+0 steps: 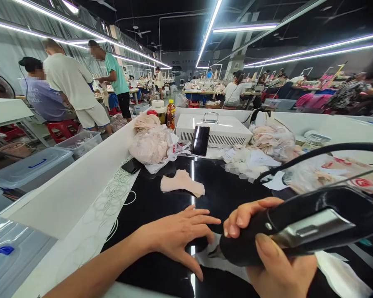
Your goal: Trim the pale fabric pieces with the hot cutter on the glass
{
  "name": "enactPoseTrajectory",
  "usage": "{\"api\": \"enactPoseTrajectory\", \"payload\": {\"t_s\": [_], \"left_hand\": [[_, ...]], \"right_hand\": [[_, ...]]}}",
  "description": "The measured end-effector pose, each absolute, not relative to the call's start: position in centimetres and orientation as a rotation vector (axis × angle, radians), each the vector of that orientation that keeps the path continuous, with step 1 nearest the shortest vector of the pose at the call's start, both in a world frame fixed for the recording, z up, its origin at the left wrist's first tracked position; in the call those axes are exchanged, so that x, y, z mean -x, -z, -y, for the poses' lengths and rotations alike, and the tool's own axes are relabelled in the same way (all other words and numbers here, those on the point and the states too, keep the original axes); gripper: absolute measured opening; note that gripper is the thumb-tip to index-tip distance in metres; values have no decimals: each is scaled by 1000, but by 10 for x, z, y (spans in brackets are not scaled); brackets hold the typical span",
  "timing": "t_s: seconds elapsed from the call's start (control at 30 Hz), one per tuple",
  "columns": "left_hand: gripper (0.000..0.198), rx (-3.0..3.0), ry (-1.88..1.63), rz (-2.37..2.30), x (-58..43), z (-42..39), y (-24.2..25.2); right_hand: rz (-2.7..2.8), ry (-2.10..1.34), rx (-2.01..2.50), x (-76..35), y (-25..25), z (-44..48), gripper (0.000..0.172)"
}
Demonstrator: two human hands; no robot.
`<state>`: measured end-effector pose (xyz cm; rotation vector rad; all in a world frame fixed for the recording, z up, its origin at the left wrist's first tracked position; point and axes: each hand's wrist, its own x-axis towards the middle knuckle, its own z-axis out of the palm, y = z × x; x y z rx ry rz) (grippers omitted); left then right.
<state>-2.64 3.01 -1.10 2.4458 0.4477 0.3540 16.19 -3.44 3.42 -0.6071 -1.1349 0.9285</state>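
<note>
My right hand (pixel 276 256) is closed around a black corded power tool (pixel 317 219) with a silver lever on its side. The tool's small metal tip points left and down at a thin, translucent whitish sheet (pixel 233 267) on the glossy black work surface (pixel 149 231). Just left of the tip is my left hand (pixel 182 231), palm down with its fingers spread and nothing gripped. Its fingertips reach toward the sheet; whether they press on it is unclear. Beyond the left hand lies a small stack of pale pink cut fabric pieces (pixel 182 183). The tool covers part of the sheet.
At the back stands a white vented box (pixel 214 129), with a phone (pixel 201 140) leaning on it. Bagged fabric (pixel 151 142) sits at left, near looped white cord (pixel 112 194). Scraps (pixel 248 161) and the tool's black cable (pixel 317 151) are at right. Several people work beyond.
</note>
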Motion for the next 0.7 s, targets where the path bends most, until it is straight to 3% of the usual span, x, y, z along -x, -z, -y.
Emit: {"api": "enactPoseTrajectory", "payload": {"t_s": [0.1, 0.2, 0.4, 0.6, 0.7], "left_hand": [[27, -2507, -408, -442, 31, -31, 10], [11, -2529, -407, -433, 35, -34, 7], [5, -2529, -365, -513, 47, -42, -3], [26, -2686, -462, -842, 53, -43, -11], [19, -2576, -598, -964, 37, -29, -10]], "right_hand": [[1064, -873, 632, -173, -41, 30, 28], [1005, -832, 652, -181, -45, 27, 30], [995, -801, 686, -191, -44, 28, 31], [1022, -796, 666, -187, -40, 27, 29], [1050, -790, 671, -184, -36, 25, 28]]}}
